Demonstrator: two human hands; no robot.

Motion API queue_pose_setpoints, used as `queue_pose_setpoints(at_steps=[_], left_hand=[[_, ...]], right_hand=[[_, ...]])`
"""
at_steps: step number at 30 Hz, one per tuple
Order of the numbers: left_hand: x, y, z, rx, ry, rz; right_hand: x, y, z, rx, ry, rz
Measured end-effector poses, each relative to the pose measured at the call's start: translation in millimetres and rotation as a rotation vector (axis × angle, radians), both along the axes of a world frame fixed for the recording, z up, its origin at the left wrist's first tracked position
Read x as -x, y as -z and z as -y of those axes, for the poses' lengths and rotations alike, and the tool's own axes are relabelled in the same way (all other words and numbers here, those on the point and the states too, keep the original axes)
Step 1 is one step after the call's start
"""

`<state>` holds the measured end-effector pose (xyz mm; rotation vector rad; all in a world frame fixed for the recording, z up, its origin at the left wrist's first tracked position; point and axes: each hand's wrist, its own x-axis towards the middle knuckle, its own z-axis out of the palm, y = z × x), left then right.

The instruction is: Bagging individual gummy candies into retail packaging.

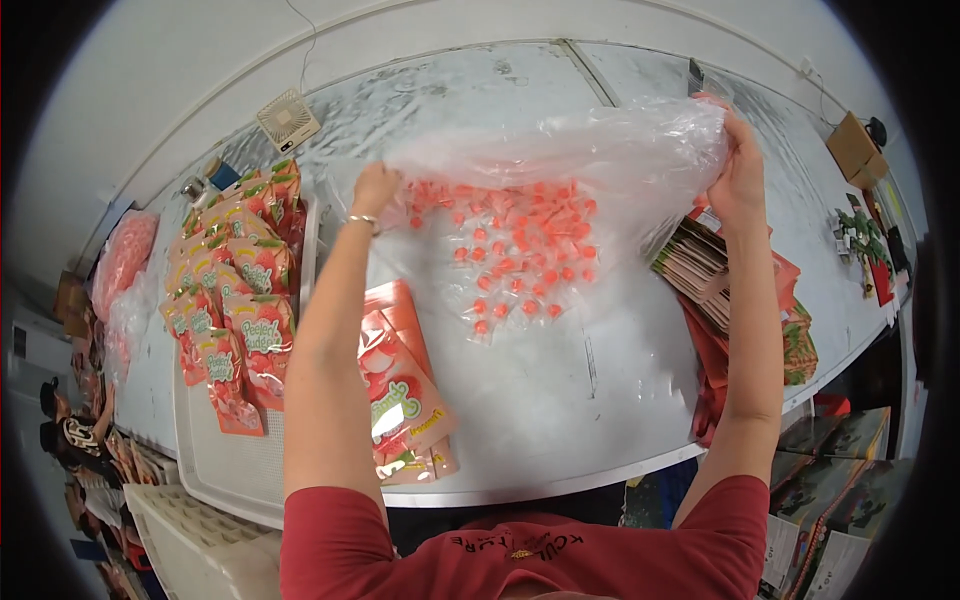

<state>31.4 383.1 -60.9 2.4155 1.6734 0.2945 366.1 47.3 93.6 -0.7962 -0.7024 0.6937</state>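
A large clear plastic bag (630, 140) stretches across the far middle of the white table, held up between both hands. My left hand (377, 190) is closed on its left edge, with a bracelet at the wrist. At the other end, my right hand (738, 175) has its fingers wrapped round the plastic. Small individually wrapped red candies (540, 250) lie spread below the bag's near edge; some show through the film. Near my left forearm rests a stack of shiny printed pouches (405, 400), partly behind that arm.
Plump printed pouches (260, 270) stand crowded on a white tray (225, 460) at the left. More flat pouches (700, 275) fan out by my right forearm. A small fan (288, 120) stands far left, and a bag of pink candies (128, 255) lies beyond the tray. A cardboard box (855, 150) is far right.
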Motion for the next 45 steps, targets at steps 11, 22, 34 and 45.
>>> queue_pose_setpoints(at_steps=[11, 22, 34, 45], left_hand=[[-55, -196, 112, 0.654, 0.193, 1.25], [-46, -160, 160, 0.196, 0.749, 0.571], [-92, -153, 165, 0.574, 0.442, 0.795], [-56, -231, 184, 0.23, 0.617, 0.833]], right_hand=[[68, 39, -97, 0.241, 0.331, 1.292], [76, -1, -73, 0.229, -0.085, 0.529], [-16, 49, -6, 0.526, 0.161, 1.277], [27, 80, -42, 0.555, 0.096, 0.705]])
